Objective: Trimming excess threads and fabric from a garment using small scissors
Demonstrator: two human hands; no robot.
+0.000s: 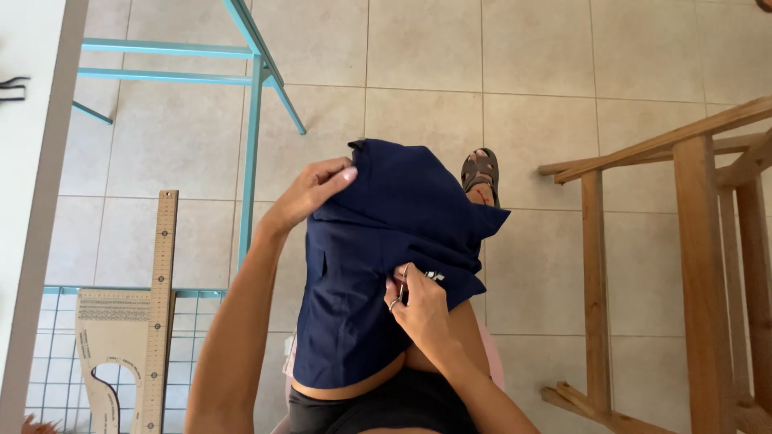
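1. The floor (426, 56) is laid with large pale beige tiles with thin grout lines, seen from above.
2. At the upper left stands a turquoise metal frame (254, 120); one of its legs comes down just beside the left forearm.
3. A white table edge (32, 201) runs down the far left.
4. At the lower left a wire grid (48, 370) holds a long wooden ruler (161, 297) and a curved beige pattern ruler (112, 345), which lie side by side and touch.
5. On the right stands a wooden frame (700, 265) of posts and rails, well apart from the hands.
6. A dark blue garment (378, 265) is draped over the person's lap, covering the thigh down to the black shorts (386, 406).
7. Past the cloth's far edge a foot in a dark sandal (481, 173) rests on the tiles.
8. The left hand (310, 193) grips the cloth's upper edge, fingers curled together and pressing on the fold.
9. The right hand (418, 309), a ring on one finger, pinches the cloth near its middle beside a small white mark; a thin metal tool seems to sit between the fingers, too small to tell.
10. Nothing lies between the two hands but the cloth itself.
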